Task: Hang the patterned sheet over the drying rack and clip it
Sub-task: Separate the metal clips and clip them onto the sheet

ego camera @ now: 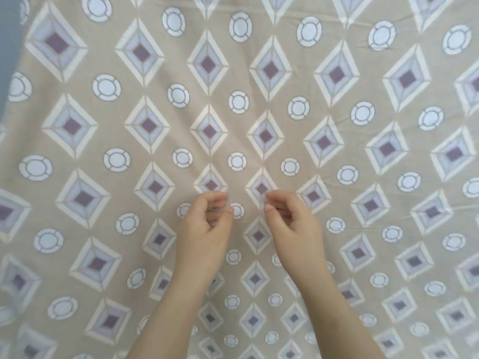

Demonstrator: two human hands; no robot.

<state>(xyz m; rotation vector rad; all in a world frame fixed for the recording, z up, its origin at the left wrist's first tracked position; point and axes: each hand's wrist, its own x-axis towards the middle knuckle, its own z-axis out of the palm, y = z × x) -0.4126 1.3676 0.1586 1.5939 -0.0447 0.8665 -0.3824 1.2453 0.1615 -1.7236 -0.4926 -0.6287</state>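
Note:
The patterned sheet (337,104) hangs spread out and fills almost the whole view. It is beige with purple-centred diamonds and white circles, and faint creases run down toward the middle. Both of my hands are raised in front of it, side by side. My left hand (207,224) has its fingers curled in toward the thumb, and I see nothing held in it. My right hand (290,224) mirrors it, fingers curled and thumb close to the fingertips, with nothing visible between them. The drying rack and any clips are out of sight.
A grey-blue surface (7,47) shows past the sheet's left edge at the top left. Everything behind the sheet is hidden.

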